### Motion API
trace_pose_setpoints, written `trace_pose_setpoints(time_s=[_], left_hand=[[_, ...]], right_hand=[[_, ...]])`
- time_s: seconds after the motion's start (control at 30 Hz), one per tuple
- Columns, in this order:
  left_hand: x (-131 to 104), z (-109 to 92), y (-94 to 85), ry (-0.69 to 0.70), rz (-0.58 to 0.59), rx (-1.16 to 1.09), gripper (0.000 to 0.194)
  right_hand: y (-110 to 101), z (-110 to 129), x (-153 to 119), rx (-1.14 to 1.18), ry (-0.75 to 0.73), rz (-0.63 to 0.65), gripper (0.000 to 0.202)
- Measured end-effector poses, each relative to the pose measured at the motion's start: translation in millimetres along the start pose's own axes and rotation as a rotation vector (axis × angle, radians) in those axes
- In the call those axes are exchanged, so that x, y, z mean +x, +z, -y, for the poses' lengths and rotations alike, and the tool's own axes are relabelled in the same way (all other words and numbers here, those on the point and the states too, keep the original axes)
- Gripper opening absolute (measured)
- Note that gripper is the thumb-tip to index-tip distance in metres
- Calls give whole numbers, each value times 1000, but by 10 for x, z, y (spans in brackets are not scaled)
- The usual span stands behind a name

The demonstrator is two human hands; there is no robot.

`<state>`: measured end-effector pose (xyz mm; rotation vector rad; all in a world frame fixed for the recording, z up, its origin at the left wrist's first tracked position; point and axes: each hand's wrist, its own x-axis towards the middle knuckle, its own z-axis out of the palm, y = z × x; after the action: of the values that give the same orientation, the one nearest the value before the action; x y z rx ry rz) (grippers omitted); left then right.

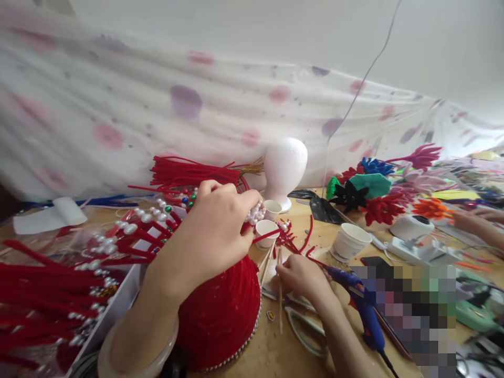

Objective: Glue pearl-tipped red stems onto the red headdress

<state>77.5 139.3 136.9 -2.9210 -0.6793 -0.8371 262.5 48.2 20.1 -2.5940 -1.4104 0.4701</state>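
Observation:
My left hand [220,226] reaches over a red domed headdress [220,320] edged with a silver bead trim. Its fingers are closed at a cluster of white pearl beads [255,213]; the palm side is hidden. Lower and to the right, my right hand [303,273] has its fingers pinched together at the tabletop. A thin wooden stick [281,315] runs beside those fingertips; I cannot tell what they grip. Red fuzzy stems with beads [286,231] lie just beyond. A blue glue gun [360,299] rests right of my right wrist, and scissors [305,331] lie below it.
A white foam head [285,168] stands at the back by white paper cups [350,241]. On the left, a white box [118,299] borders red beaded stems. Colourful fuzzy flowers [384,207] and a power strip [421,252] are on the right, near another person's hand [480,223].

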Motion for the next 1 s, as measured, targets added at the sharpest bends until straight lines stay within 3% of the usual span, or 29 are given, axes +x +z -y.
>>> trace_pose_setpoints(time_s=[0.13, 0.27, 0.33, 0.47, 0.53, 0.63, 0.73, 1.0], left_hand=[[27, 38, 19, 7, 8, 5, 23], [51, 30, 21, 28, 25, -14, 17], [64, 37, 8, 20, 39, -47, 15], [97, 68, -27, -17, 72, -122, 15], [109, 77, -36, -28, 83, -150, 18], [117, 80, -35, -41, 87, -174, 21], [119, 81, -28, -49, 92, -190, 22], [118, 79, -37, -19, 78, -218, 24]], right_hand=[[-86, -84, -79, 128, -29, 112, 25], [-138, -170, -197, 594, -68, 103, 14], [-140, -190, -303, 802, -102, -8, 21], [-95, -71, -659, 1057, -132, -363, 39], [-47, 77, -847, 1143, -77, -423, 38], [56, 324, -1003, 1227, -163, -336, 38], [154, 508, -990, 1245, -256, -273, 35], [224, 722, -919, 1259, -227, -186, 33]])
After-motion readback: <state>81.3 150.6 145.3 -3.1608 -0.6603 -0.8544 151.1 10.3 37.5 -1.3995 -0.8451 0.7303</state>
